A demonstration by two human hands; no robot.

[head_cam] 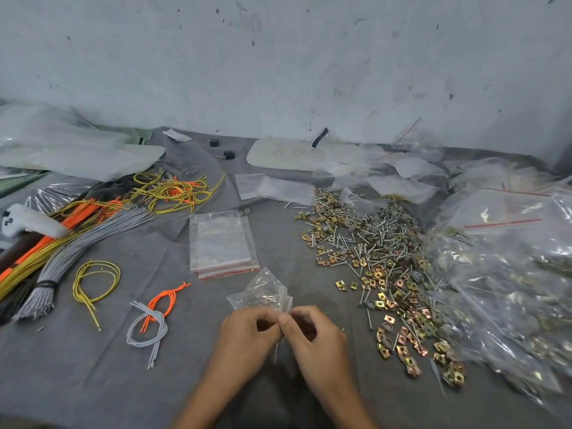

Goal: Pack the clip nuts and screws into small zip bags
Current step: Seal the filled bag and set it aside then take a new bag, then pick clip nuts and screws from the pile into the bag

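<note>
Small clear zip bag (pixel 265 293) with hardware inside, near surface's front edge, top strip pinched by both hands (pixel 280 335), likely sealing it.

Head-worn, forward-down, close over table (pixel 93 382)

Scuffed pale wall (pixel 278 57) behind; grey cloth (pixel 77 382) covers work surface, possibly table; light even.

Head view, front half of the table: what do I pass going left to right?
Yellow wire loop → grey and orange wire tangle → left hand → right hand, both pinching a small zip bag → pile of clip nuts and screws → large clear bags.
</note>
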